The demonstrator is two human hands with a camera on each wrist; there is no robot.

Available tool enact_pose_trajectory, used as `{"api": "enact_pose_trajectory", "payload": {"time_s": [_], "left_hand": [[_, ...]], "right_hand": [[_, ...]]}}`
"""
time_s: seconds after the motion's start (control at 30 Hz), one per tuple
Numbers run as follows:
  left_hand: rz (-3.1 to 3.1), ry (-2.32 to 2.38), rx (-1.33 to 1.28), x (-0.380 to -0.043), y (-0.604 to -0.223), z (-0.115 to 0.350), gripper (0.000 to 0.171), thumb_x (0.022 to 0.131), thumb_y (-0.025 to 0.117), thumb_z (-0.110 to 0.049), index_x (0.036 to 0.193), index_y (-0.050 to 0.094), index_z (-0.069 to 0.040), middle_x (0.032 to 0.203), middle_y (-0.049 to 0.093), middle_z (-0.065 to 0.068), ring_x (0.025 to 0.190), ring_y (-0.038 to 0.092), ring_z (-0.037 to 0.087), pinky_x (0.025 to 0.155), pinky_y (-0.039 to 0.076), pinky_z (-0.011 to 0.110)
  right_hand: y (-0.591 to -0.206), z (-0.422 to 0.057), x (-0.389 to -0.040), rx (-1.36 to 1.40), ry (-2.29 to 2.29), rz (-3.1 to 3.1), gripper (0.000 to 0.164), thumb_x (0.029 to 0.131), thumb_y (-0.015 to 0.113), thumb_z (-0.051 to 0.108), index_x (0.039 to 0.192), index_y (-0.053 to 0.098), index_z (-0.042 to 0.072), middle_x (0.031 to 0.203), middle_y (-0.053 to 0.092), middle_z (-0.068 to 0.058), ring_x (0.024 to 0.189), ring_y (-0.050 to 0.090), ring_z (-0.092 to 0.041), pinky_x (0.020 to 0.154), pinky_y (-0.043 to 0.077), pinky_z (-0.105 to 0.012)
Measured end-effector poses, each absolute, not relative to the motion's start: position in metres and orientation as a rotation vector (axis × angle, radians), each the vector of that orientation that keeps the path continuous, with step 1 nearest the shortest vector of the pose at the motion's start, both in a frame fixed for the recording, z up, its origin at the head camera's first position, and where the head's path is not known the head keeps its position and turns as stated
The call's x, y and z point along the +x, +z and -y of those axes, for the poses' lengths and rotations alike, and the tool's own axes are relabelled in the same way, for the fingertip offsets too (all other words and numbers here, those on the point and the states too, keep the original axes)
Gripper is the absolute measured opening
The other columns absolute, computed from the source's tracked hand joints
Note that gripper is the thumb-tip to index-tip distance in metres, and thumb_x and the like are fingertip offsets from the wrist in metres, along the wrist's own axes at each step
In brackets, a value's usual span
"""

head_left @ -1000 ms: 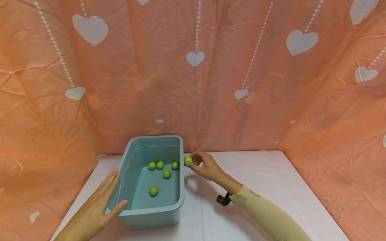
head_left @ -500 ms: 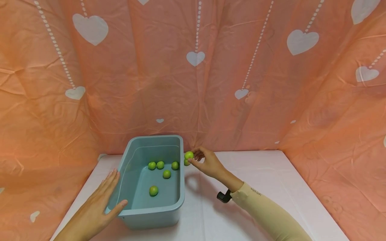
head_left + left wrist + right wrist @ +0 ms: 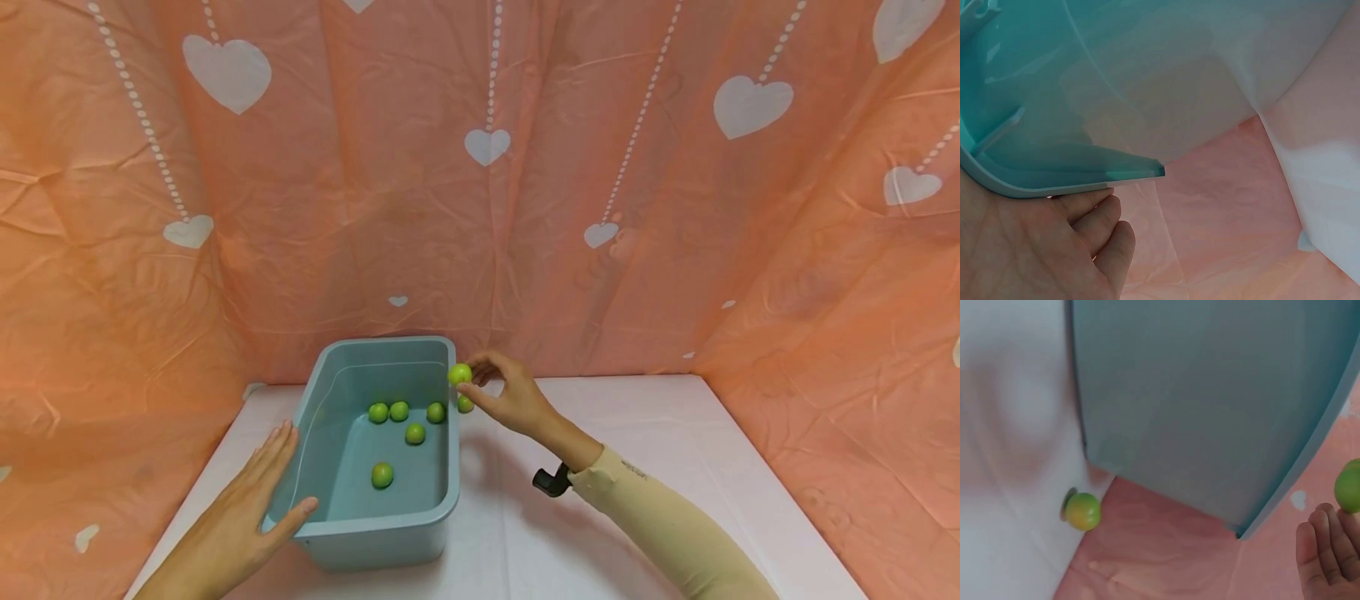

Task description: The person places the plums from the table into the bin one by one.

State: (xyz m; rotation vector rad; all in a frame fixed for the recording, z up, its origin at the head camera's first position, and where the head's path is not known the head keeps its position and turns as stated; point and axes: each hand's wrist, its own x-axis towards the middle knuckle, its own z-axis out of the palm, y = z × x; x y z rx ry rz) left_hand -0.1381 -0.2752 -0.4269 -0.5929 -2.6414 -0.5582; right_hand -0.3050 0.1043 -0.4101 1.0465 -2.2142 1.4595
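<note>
My right hand pinches a small round green fruit between thumb and fingertips, raised at the bin's right rim. The blue-grey plastic bin stands left of the middle of the table. Several like fruits lie on its floor, among them one near the front. Below the right hand, just outside the bin's right wall, another green fruit rests on the table. My left hand rests on the bin's left rim near the front corner, its fingers extended along the outside and its thumb over the edge.
White cloth covers the table. Orange fabric with white hearts hangs close behind the bin and down both sides. A black wrist mount juts out beneath the right forearm.
My right hand has lifted its fruit up from beside the bin and moved it left to the rim, uncovering the other fruit on the table. The left hand stays put.
</note>
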Motion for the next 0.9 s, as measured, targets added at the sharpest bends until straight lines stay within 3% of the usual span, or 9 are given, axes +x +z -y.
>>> {"api": "enact_pose_trajectory", "payload": {"time_s": [0.13,0.37,0.6,0.9], "left_hand": [[2.642,-0.553,-0.590,-0.138,-0.427,0.275,0.094,0.099,0.078,-0.038,0.168,0.028,0.002,0.176,0.023,0.018,0.162,-0.001,0.003,0.120,-0.005,0.008],[2.639,-0.557,-0.591,-0.138,-0.427,0.275,0.094,0.099,0.078,-0.037,0.168,0.028,0.002,0.177,0.022,0.018,0.162,-0.002,0.002,0.119,-0.005,0.008],[2.647,-0.560,-0.577,-0.138,-0.426,0.275,0.093,0.099,0.077,-0.039,0.168,0.029,0.002,0.176,0.023,0.018,0.162,-0.001,0.002,0.118,-0.005,0.007],[2.674,-0.570,-0.564,-0.138,-0.426,0.275,0.093,0.100,0.076,-0.040,0.168,0.027,0.001,0.177,0.021,0.017,0.163,0.001,0.007,0.117,-0.006,0.006]], "right_hand": [[-0.404,-0.098,-0.301,1.094,1.460,2.195,0.031,0.095,0.084,0.011,0.122,0.070,0.005,0.108,0.073,-0.008,0.094,0.069,-0.023,0.087,0.061,-0.046],[-0.398,-0.088,-0.297,1.153,1.443,2.198,0.033,0.093,0.085,0.009,0.121,0.069,0.003,0.109,0.072,-0.008,0.095,0.070,-0.019,0.087,0.061,-0.053],[-0.393,-0.074,-0.294,1.232,1.408,2.193,0.034,0.092,0.086,0.007,0.120,0.067,0.004,0.110,0.071,-0.006,0.097,0.071,-0.021,0.087,0.061,-0.037],[-0.387,-0.061,-0.296,1.292,1.349,2.293,0.033,0.095,0.085,0.014,0.122,0.068,0.005,0.110,0.073,-0.004,0.099,0.071,-0.022,0.088,0.060,-0.032]]}}
